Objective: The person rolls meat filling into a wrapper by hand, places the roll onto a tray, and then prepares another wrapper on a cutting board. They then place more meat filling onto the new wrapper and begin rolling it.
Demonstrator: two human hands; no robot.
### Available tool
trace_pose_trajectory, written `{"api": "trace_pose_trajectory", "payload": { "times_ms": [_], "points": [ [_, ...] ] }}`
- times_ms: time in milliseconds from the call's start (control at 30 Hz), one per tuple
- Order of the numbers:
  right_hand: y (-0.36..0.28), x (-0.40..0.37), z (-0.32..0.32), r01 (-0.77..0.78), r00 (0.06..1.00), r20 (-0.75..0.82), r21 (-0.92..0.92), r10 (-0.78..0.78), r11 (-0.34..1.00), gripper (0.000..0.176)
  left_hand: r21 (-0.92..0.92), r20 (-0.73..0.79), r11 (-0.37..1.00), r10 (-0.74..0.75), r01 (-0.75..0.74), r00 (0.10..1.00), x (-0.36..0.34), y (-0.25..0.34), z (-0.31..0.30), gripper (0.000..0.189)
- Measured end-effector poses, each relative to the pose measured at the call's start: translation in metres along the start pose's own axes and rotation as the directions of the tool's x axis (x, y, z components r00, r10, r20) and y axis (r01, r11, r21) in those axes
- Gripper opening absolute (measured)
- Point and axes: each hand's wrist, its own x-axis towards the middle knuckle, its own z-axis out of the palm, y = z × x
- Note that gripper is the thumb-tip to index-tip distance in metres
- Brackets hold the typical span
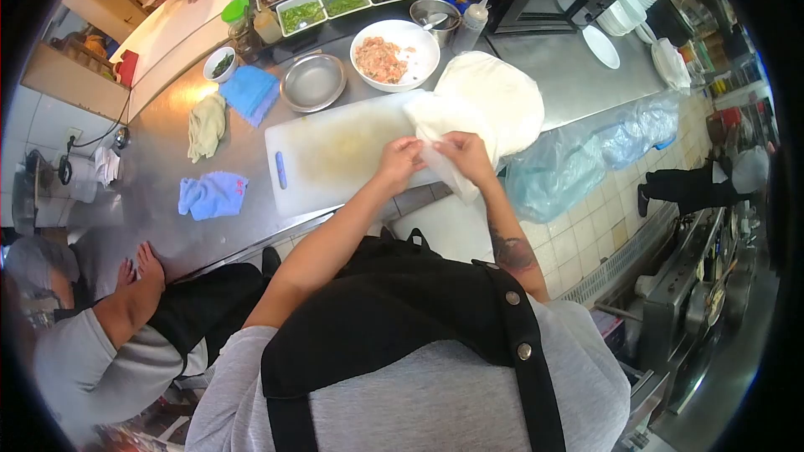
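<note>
A thin white sheet point(448, 169) hangs from both hands over the front edge of the white cutting board point(335, 146). My left hand point(402, 159) pinches its left side, and my right hand point(462, 153) pinches it just beside, the fingertips nearly touching. Behind my right hand a stack of round white sheets point(494, 100) lies on the counter, partly against the board's right end. Beyond the board stand a white bowl point(414, 59) with chopped pinkish filling point(381, 60) and an empty metal dish point(313, 82).
Blue cloths point(249, 94) and a beige cloth point(207, 125) lie left. Ingredient trays point(343, 2) and squeeze bottles point(471, 23) line the back, beside a black microwave point(536, 0). A plastic bag point(553, 176) hangs at the right edge. A co-worker's hands point(146, 266) rest at the left.
</note>
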Motion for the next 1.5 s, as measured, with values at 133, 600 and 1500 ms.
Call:
{"api": "trace_pose_trajectory", "payload": {
  "times_ms": [133,600,1500],
  "points": [
    [0.000,0.008,-0.034,-0.207,0.966,-0.073,0.368,0.250,0.907,0.012,-0.060,-0.126,0.998,0.006,-0.014,0.992,-0.006,-0.001,-0.033,0.017],
    [0.057,0.035,-0.263,0.127,0.684,-0.632,0.594,0.363,0.795,0.044,0.230,-0.519,0.965,0.234,-0.129,0.822,-0.054,0.027,-0.136,0.015],
    [-0.045,0.019,0.094,-0.052,0.982,-0.189,-0.424,-0.032,0.904,0.017,0.960,-0.203,0.280,0.715,-0.008,0.669,-0.067,0.052,-0.169,0.030]
  ]
}}
